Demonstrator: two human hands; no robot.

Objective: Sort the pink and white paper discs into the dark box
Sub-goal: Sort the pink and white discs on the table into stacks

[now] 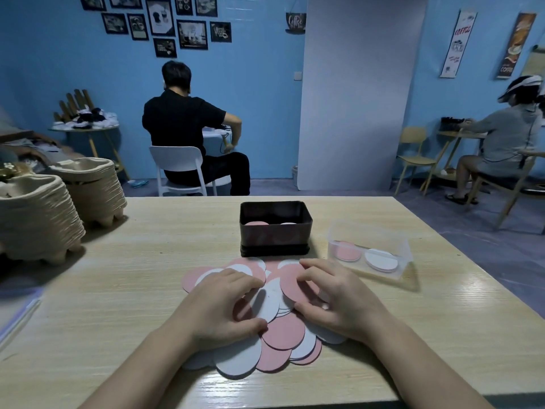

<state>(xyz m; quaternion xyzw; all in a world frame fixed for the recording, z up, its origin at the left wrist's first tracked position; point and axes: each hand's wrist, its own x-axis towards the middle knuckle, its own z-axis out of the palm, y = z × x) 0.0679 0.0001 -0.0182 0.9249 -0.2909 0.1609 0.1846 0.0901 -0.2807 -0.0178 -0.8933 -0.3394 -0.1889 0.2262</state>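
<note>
Picking: my left fingers [247, 283] pinch a white disc [267, 302], my right fingers [312, 265] a pink disc [295, 286]. Next, I'd lift each into the box [274, 240] just beyond.

Covers much of disc pile [283, 335] with left hand [224, 302] and right hand [339, 302]. Screens most dark box [274, 240] contents behind near wall.

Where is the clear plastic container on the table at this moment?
In the head view, the clear plastic container stands on the right side of the table, just right of the dark box and beyond the right hand.
</note>
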